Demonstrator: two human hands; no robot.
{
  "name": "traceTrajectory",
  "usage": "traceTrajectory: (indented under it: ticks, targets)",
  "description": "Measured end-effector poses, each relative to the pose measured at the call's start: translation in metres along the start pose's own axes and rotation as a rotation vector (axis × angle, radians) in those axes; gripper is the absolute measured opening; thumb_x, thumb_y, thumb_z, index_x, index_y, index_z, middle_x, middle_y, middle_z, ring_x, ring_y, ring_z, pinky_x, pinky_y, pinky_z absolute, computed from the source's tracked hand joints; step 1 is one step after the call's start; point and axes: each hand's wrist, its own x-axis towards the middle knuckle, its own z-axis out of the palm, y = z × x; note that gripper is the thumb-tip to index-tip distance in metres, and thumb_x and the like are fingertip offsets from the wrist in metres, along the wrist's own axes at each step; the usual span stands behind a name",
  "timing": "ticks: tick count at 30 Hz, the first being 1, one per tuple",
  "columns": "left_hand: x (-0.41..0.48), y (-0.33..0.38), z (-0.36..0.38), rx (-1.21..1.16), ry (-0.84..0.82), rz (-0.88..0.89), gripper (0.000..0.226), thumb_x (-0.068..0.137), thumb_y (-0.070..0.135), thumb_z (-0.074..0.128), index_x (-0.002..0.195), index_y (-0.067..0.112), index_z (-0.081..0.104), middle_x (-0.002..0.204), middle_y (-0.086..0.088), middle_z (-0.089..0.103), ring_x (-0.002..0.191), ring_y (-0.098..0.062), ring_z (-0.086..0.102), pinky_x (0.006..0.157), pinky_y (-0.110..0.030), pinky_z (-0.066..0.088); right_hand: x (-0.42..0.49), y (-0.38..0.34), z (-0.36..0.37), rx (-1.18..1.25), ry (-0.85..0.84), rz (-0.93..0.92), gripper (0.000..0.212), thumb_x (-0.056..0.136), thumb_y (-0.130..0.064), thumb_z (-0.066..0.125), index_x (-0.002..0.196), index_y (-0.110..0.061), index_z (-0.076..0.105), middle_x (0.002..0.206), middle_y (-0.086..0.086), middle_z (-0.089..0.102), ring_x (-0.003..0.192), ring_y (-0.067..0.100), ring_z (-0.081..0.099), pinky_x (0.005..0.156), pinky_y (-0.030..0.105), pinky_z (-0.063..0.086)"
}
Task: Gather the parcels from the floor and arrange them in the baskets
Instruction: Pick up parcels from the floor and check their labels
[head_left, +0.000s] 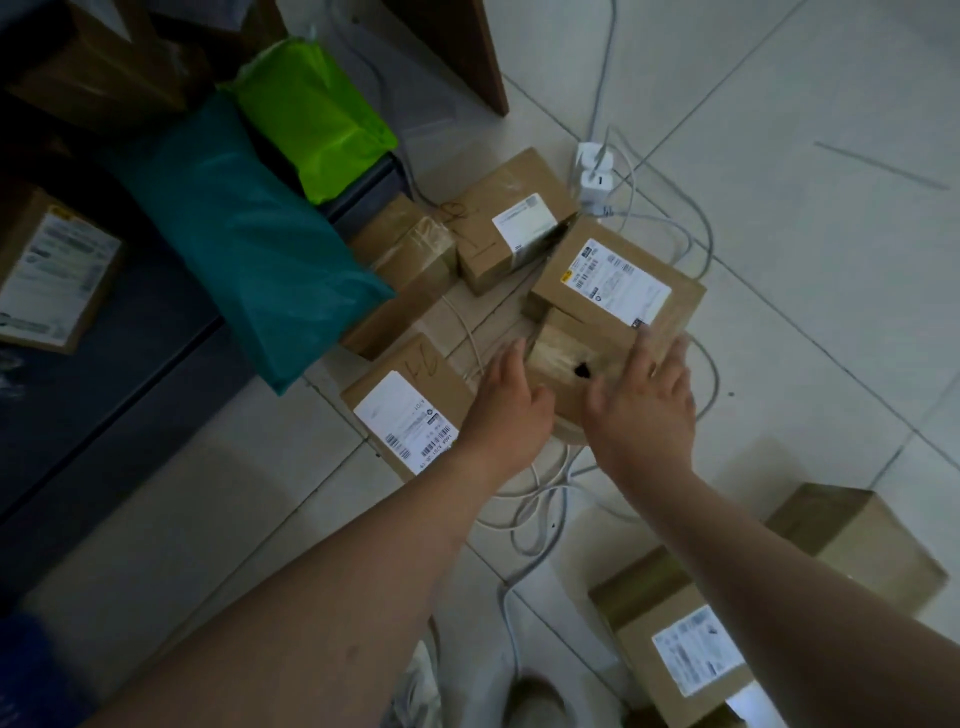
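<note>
Parcels (405, 410) on the floor (831, 312): picking up a small taped box (571, 358) is the step in hand.
Nearest, at lower right, a labelled box (691, 649) waits its turn. Beyond it the left hand (506, 400) and right hand (644, 400) flank the taped box, each grip apart, fingers straight, nothing clamped. The next move likely calls for pressing both sides and lifting clear of the white cables (530, 499). Farther off, more cartons crowd the pale tiles; a teal bag (244, 234) and a green bag (311, 114) sit in what look like dark baskets (130, 364).
</note>
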Motion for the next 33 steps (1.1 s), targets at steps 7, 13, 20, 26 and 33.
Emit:
traceTrajectory:
  ticks: [7, 13, 20, 26, 33]
  targets:
    - [0.016, 0.006, -0.001, -0.454, 0.101, -0.333, 0.066, 0.093, 0.056, 0.033, 0.151, 0.024, 0.031, 0.154, -0.009, 0.036, 0.136, -0.028, 0.04, 0.113, -0.043, 0.032, -0.015, -0.008, 0.013, 0.568, 0.009, 0.165, 0.067, 0.1, -0.047, 0.038, 0.156, -0.022, 0.012, 0.14, 0.017, 0.041, 0.122, 0.036, 0.049, 0.099, 0.042, 0.041]
    - [-0.007, 0.008, -0.03, -0.721, 0.167, -0.437, 0.08, 0.086, 0.08, 0.017, 0.119, 0.02, 0.057, 0.117, -0.009, 0.066, 0.108, -0.023, 0.062, 0.095, -0.044, 0.049, -0.022, -0.028, 0.001, 0.72, 0.282, 0.077, 0.038, 0.1, -0.041, 0.037, 0.123, -0.013, 0.048, 0.115, 0.007, 0.043, 0.108, 0.028, 0.049, 0.091, 0.034, 0.038]
    - [-0.023, 0.002, -0.051, -0.704, 0.029, -0.401, 0.048, 0.086, 0.044, 0.063, 0.124, 0.022, 0.048, 0.114, -0.013, 0.068, 0.103, -0.03, 0.066, 0.094, -0.05, 0.054, -0.041, -0.035, -0.003, 0.834, 0.339, -0.044, 0.015, 0.088, -0.015, 0.052, 0.087, -0.014, 0.037, 0.091, 0.002, 0.039, 0.08, 0.016, 0.039, 0.07, 0.024, 0.037]
    - [-0.038, -0.025, -0.052, -0.723, 0.101, -0.319, 0.064, 0.082, 0.0, 0.058, 0.131, 0.033, 0.035, 0.113, 0.002, 0.063, 0.103, -0.016, 0.06, 0.073, -0.033, 0.052, -0.05, -0.042, 0.0, 0.998, 0.183, 0.033, 0.043, 0.072, -0.013, 0.048, 0.114, -0.019, 0.048, 0.113, 0.003, 0.049, 0.092, 0.016, 0.051, 0.08, 0.026, 0.047]
    - [-0.049, -0.034, -0.07, -0.844, 0.243, -0.3, 0.03, 0.096, 0.016, 0.035, 0.096, 0.029, 0.062, 0.073, 0.008, 0.071, 0.084, -0.011, 0.062, 0.07, -0.031, 0.047, -0.057, -0.042, -0.003, 1.004, 0.059, 0.06, 0.056, 0.065, -0.013, 0.037, 0.113, -0.016, 0.067, 0.111, 0.002, 0.06, 0.088, 0.003, 0.055, 0.075, 0.016, 0.044]
